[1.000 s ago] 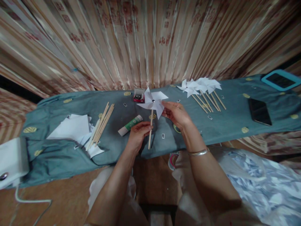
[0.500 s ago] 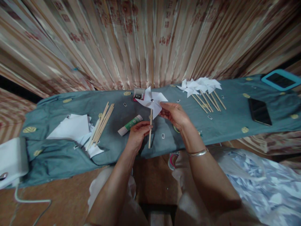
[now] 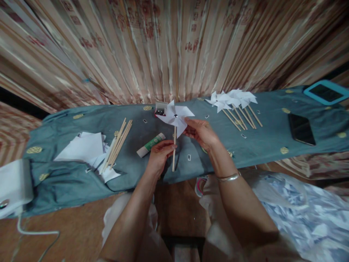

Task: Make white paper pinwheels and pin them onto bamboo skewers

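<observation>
A white paper pinwheel [image 3: 178, 113] with a silver pin at its centre is held upright over the middle of the table. My left hand [image 3: 160, 154] pinches its wooden stick between thumb and fingers. At the pinwheel's right side, my right hand [image 3: 201, 134] has its thumb and fingers closed on a paper blade. Just left of my left hand lies a green and white glue stick [image 3: 151, 145]. Behind the pinwheel stands a small open box [image 3: 160, 110] with shiny pins in it, partly covered by the blades.
Several finished pinwheels [image 3: 234, 100] lie at the back right. On the left are white paper sheets [image 3: 81, 147] and loose wooden sticks [image 3: 120, 143]. A phone [image 3: 301, 129], a blue-framed tablet [image 3: 326, 91] and a white device [image 3: 16, 185] rest near the ends of the cloth-covered table [image 3: 264, 145].
Almost nothing differs. The pinwheel and both hands have shifted very slightly to the left, with the same grip.
</observation>
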Demonstrator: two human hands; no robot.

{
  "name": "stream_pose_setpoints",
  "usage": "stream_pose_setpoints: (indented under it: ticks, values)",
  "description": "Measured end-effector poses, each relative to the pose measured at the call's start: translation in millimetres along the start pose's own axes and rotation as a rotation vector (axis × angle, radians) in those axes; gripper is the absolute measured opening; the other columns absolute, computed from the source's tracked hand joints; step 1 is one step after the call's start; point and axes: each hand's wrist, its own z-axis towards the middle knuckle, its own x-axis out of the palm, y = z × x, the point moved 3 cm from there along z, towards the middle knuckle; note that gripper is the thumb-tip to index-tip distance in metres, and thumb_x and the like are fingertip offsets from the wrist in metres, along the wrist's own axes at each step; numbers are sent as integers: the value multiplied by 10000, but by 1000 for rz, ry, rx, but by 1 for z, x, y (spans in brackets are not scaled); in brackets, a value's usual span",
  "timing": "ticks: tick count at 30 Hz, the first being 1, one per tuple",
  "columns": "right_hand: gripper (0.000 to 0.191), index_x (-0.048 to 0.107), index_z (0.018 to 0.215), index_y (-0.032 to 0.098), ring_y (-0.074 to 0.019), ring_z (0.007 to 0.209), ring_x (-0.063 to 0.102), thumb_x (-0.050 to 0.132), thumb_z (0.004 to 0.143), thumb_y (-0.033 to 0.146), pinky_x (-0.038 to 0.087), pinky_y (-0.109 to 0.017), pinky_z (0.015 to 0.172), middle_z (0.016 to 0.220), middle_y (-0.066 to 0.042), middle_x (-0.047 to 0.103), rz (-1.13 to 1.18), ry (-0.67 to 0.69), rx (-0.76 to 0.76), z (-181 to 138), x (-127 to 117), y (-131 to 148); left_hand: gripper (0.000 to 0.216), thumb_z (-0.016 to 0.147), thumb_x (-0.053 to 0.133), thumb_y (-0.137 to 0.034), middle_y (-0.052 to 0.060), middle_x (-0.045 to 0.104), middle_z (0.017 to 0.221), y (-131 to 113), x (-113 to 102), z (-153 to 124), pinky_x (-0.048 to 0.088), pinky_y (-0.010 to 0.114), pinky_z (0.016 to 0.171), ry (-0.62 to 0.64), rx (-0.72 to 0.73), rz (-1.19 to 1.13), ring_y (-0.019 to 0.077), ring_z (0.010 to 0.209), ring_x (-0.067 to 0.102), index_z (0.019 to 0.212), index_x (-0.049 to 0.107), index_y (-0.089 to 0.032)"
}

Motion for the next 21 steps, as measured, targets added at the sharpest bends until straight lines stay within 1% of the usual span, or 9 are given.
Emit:
stream_pose_setpoints:
  ticks: [3, 8, 13, 17, 19, 21]
  values:
    - [354, 674, 638, 198, -97, 547, 612, 861, 573, 491, 482, -208, 525, 595, 12, 691, -1, -17, 5, 0, -1, 1, 313, 430, 880, -256, -4, 688, 656, -1, 0, -1, 456, 235, 639, -2, -4, 0, 108, 624, 601, 678, 714, -160]
    - [371, 632, 660, 210, -70, 529, 585, 873, 552, 470, 485, -190, 531, 608, 58, 658, 96, -42, -42, 2, -4, 5, 311, 433, 877, -274, -1, 680, 644, -2, 3, -3, 442, 227, 602, 43, -26, 30, 96, 586, 576, 666, 710, -153]
    - [298, 633, 647, 202, -72, 538, 580, 860, 574, 381, 481, -197, 534, 619, 54, 663, 126, -67, -74, 3, -5, 6, 305, 444, 869, -282, 7, 683, 652, -1, 4, -4, 443, 235, 596, 68, -30, 58, 104, 584, 579, 667, 704, -154]
    - [275, 657, 642, 193, -73, 558, 583, 872, 537, 329, 473, -193, 529, 652, 43, 684, 138, -63, -104, 3, -4, 6, 318, 436, 876, -280, 7, 681, 646, -1, 4, -4, 442, 229, 592, 67, -32, 48, 98, 577, 572, 670, 706, -148]
    - [290, 655, 632, 192, -75, 569, 586, 875, 528, 349, 480, -193, 542, 650, 41, 680, 139, -42, -118, 2, -3, 6, 319, 432, 878, -284, 6, 680, 643, -2, 4, -4, 443, 225, 588, 70, -38, 47, 97, 577, 571, 664, 706, -148]
    - [304, 648, 631, 198, -88, 586, 595, 860, 549, 401, 493, -206, 563, 654, 35, 680, 117, -27, -132, 1, -3, 7, 318, 436, 878, -291, 7, 679, 647, -2, 5, -5, 444, 224, 583, 76, -42, 53, 99, 581, 575, 665, 708, -151]
